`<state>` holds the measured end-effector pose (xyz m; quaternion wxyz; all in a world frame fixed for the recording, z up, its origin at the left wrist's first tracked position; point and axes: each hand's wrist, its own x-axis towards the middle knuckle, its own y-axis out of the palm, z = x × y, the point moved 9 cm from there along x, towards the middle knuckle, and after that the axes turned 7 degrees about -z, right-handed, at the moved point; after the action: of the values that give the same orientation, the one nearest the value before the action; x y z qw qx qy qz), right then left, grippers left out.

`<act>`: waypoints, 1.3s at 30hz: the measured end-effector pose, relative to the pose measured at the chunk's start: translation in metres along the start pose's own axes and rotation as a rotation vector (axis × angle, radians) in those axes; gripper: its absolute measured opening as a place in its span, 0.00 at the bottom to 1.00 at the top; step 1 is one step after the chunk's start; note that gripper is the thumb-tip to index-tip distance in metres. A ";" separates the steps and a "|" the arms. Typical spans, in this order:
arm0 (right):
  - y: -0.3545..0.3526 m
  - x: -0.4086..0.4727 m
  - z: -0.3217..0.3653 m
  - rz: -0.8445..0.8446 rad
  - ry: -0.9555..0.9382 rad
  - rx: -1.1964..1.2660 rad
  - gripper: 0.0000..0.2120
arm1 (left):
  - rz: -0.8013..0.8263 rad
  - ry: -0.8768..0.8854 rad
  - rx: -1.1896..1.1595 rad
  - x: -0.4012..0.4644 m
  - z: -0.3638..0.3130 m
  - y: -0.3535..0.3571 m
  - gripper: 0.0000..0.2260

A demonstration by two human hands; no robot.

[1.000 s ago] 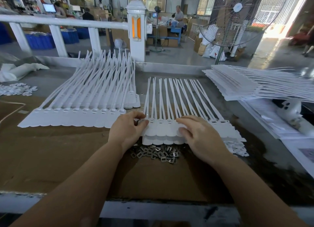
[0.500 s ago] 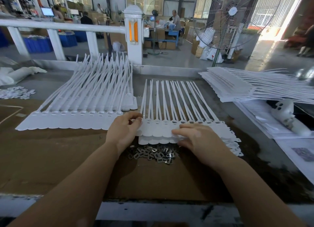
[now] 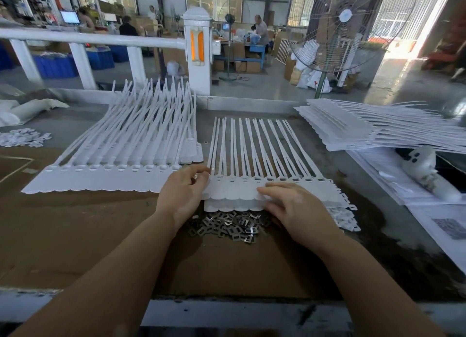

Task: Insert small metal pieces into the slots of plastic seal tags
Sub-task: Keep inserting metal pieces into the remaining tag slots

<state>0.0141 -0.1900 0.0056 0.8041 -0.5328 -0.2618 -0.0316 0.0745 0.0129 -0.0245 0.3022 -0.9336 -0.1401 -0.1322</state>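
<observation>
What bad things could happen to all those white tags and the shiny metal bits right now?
1. The pile of metal pieces lies loose, right under the right hand; a wrist sweep might scatter them.
2. The left hand holds only the edge of the top tag strip, which sits on more strips; these could slide askew.
3. The finished strips lie close beside the left hand, so an elbow nudge might shift them.

My bench is a grey worktop (image 3: 75, 124) under brown cardboard sheet (image 3: 75, 235). White plastic seal-tag strips (image 3: 252, 157) on it. Small metal clips pile (image 3: 227, 227) just beside.
</observation>
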 end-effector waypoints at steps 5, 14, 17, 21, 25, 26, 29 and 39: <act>-0.003 -0.005 -0.009 0.001 0.056 0.018 0.16 | -0.068 0.083 0.024 -0.004 -0.015 -0.006 0.07; -0.023 -0.012 -0.025 -0.088 0.146 0.027 0.13 | -0.061 0.151 0.086 -0.018 -0.046 -0.003 0.08; -0.025 -0.014 -0.028 -0.085 0.162 0.013 0.12 | -0.005 0.215 0.097 -0.028 -0.067 0.010 0.07; -0.023 -0.015 -0.028 -0.070 0.185 -0.012 0.11 | 0.143 0.332 0.140 -0.048 -0.091 0.037 0.07; -0.024 -0.014 -0.029 -0.112 0.216 -0.011 0.11 | 0.221 0.399 0.196 -0.063 -0.105 0.059 0.07; -0.025 -0.014 -0.030 -0.135 0.222 -0.004 0.11 | 0.232 0.418 0.209 -0.065 -0.109 0.062 0.07; -0.028 -0.013 -0.030 -0.198 0.218 -0.001 0.11 | 0.261 0.463 0.245 -0.070 -0.117 0.071 0.09; -0.024 -0.007 -0.031 -0.242 0.178 -0.061 0.11 | 0.317 0.486 0.408 -0.074 -0.116 0.089 0.12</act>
<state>0.0120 -0.2289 0.0131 0.7978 -0.5167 -0.2508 -0.1834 0.0173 -0.1397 -0.0050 0.5238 -0.8054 0.0589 -0.2711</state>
